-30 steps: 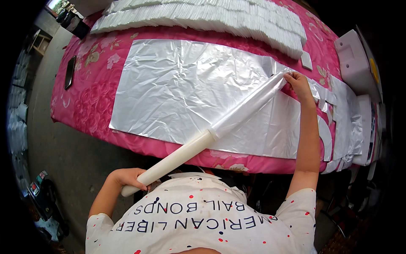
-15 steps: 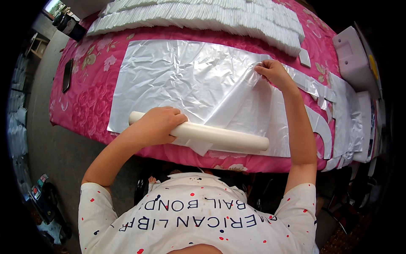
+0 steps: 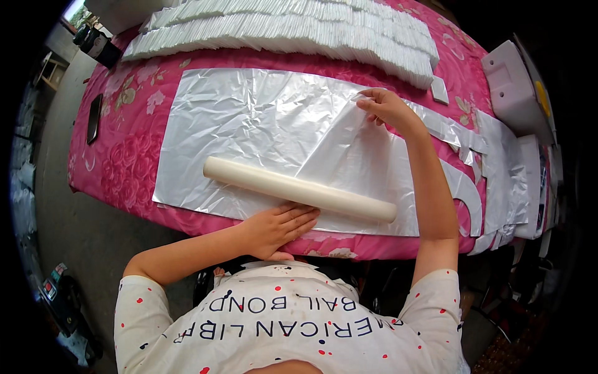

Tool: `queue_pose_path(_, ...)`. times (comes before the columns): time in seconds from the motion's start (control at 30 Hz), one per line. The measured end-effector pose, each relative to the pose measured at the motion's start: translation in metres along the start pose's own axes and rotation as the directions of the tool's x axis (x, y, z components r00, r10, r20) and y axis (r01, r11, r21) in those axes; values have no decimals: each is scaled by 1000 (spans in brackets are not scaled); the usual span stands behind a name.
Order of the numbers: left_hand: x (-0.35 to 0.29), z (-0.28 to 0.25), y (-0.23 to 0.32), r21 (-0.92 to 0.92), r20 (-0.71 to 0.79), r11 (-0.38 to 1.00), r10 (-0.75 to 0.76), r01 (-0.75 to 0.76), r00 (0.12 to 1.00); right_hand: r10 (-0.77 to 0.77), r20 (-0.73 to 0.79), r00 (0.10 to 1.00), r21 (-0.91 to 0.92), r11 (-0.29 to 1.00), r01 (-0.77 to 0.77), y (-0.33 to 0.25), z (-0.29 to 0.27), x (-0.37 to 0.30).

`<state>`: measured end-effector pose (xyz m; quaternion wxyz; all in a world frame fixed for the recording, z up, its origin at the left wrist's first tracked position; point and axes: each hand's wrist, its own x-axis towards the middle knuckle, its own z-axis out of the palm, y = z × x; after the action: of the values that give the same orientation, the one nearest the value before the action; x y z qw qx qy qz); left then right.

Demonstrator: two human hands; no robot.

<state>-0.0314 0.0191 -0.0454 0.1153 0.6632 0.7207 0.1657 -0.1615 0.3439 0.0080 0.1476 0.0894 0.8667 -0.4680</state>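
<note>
A silvery-white plastic bag (image 3: 230, 124), wrinkled and thin, lies flat on the table, with handle-shaped strips at its right end. My right hand (image 3: 387, 111) pinches a lifted fold of it near its far edge. Across the sheet lies a smooth cream-coloured tube (image 3: 299, 189), slanting down to the right, with neither hand gripping it. My left hand (image 3: 283, 229) rests with fingers stretched out at the table's near edge, its fingertips close beside the tube. What lies under the left palm is hidden.
Long rows of folded white plastic (image 3: 280, 28) line the far side of the pink floral tablecloth (image 3: 128, 162). A phone (image 3: 94, 118) and a dark jar (image 3: 96, 47) are at the left. More plastic sheets (image 3: 503, 168) and a white foam box (image 3: 514, 87) stand at the right.
My left hand has let go of the tube and moved right and nearer to me, fingers now flat. My right hand still holds the fold. The tube's left end has shifted slightly right.
</note>
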Motion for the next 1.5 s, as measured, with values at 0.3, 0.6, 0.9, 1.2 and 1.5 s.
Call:
queue_pose_path(0.3,11,17,36,48,-37,988,-148,150,988,-567,17,824,-388,755,528,-23,104,-142)
queue_pose_path(0.6,12,18,43,59,-34,980,-186,188,982,-496,-320,807,-599,766,233,40,69,-145)
queue_pose_path(0.9,7,-9,16,-86,-2,993,-86,86,996,-481,-266,835,-484,816,316,40,53,-174)
queue_pose_path(1.2,8,28,47,217,-60,951,-212,220,975,-677,-96,729,-604,622,499,16,94,-118)
queue_pose_path(1.5,-4,11,34,8,-131,995,-99,101,986,-723,-268,636,-691,604,396,10,58,-24)
